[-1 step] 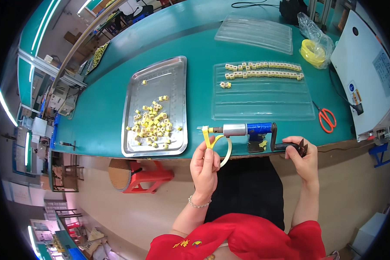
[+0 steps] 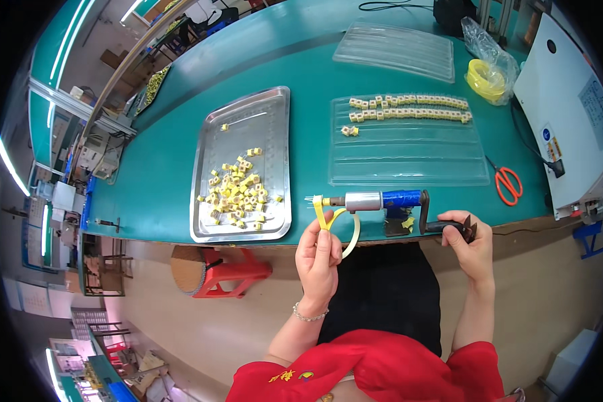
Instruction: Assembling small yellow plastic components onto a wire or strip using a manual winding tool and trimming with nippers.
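My left hand (image 2: 318, 261) is closed on a roll of yellow tape (image 2: 356, 236), pinching the strip that runs up from it. That strip reaches a small yellow-wrapped part (image 2: 318, 201) with thin pins, on the spindle end of a hand-cranked winder (image 2: 363, 201). The winder has a silver barrel and a blue-wrapped section, and it sits at the table's front edge. My right hand (image 2: 474, 249) is wrapped round the winder's black crank handle (image 2: 437, 227). Dark pointed pieces (image 2: 471, 229) show beside those fingers; what they belong to is unclear.
A metal tray (image 2: 285, 147) holds many loose yellow parts (image 2: 241, 194). Similar parts stand in rows in a clear ribbed tray (image 2: 409, 161). Orange-handled scissors (image 2: 508, 186), yellow tape rolls (image 2: 484, 79), another clear tray (image 2: 395, 50) and a white machine (image 2: 566, 114) are around; a red stool (image 2: 231, 275) stands below.
The whole view has shifted very slightly. Both hands, the tape and the winder keep the same position relative to each other.
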### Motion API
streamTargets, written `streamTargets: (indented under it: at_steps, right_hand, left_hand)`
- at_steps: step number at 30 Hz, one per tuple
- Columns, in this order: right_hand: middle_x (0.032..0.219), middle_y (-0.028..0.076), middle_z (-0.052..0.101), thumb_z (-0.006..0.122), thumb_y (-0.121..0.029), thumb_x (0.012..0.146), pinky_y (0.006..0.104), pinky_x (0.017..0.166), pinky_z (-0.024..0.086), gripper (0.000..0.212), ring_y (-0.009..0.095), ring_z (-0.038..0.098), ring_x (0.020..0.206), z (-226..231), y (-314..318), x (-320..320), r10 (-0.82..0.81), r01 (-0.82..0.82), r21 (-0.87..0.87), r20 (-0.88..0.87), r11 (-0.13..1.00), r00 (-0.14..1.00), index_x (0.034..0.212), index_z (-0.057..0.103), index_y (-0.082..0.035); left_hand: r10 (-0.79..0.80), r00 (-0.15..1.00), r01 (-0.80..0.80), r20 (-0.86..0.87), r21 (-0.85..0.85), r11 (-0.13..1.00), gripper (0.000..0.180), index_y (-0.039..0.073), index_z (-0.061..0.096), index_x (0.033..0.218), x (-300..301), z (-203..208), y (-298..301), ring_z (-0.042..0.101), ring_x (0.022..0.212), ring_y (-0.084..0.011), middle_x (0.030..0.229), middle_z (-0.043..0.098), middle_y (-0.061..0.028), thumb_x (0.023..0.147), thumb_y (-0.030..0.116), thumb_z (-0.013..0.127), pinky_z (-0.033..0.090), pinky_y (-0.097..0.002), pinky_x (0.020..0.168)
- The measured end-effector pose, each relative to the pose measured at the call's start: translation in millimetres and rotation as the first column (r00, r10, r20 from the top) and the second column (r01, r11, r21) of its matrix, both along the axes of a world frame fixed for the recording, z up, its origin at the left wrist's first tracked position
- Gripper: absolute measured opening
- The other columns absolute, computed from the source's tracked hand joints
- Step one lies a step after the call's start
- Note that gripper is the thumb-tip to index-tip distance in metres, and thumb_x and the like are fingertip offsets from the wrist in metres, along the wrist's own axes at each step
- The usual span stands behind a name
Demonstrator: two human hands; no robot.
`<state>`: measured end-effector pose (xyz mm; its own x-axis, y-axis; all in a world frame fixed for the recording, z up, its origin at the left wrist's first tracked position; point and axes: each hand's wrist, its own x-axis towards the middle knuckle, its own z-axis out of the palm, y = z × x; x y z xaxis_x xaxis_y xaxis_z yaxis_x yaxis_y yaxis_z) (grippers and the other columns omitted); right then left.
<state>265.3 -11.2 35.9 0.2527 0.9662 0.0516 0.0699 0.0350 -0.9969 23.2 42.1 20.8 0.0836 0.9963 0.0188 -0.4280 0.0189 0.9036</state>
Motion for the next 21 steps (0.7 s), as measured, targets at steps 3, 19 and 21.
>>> streamTargets:
  at_steps: [3, 19, 21]
  right_hand:
    - [0.066, -0.001, 0.055, 0.063, -0.010, 0.083, 0.0184, 0.052, 0.037, 0.017, 0.005, 0.049, 0.059, -4.1, 4.1, 2.2, 0.002, -0.002, -0.018, -0.023, 1.000, 1.000, 0.097, 0.062, 0.000]
    - [0.094, 0.009, 0.062, 0.064, 0.014, 0.062, 0.0294, 0.078, 0.042, 0.050, 0.021, 0.052, 0.086, 79.2, 21.9, -49.9, -0.235, -0.168, 0.357, 0.837, 0.919, 0.495, 0.110, 0.060, 0.000]
    - [0.095, 0.009, 0.064, 0.067, 0.010, 0.057, 0.0355, 0.078, 0.042, 0.050, 0.026, 0.053, 0.085, 84.8, 38.0, -83.3, -0.346, -0.278, 0.427, 0.890, 0.860, 0.295, 0.106, 0.062, -0.001]
  left_hand:
    - [0.014, 1.000, -0.014, -0.009, -0.014, 1.000, 0.031, -0.001, 0.046, 0.124, 3.1, -2.2, -0.5, 0.029, 0.050, -0.0034, 0.061, 0.037, 0.0030, 0.096, 0.010, 0.040, 0.022, -0.0175, 0.044]
    - [-0.136, 0.982, 0.143, 0.131, -0.046, 0.989, 0.025, -0.002, 0.055, 0.106, -20.2, 5.2, 8.6, 0.053, 0.052, -0.0088, 0.076, 0.063, -0.0132, 0.096, 0.017, 0.043, 0.043, -0.0182, 0.048]
    - [-0.168, 0.968, 0.188, 0.185, -0.092, 0.978, 0.025, -0.002, 0.055, 0.105, -23.8, 8.0, 7.8, 0.052, 0.052, -0.0084, 0.074, 0.063, -0.0121, 0.096, 0.018, 0.043, 0.042, -0.0176, 0.048]
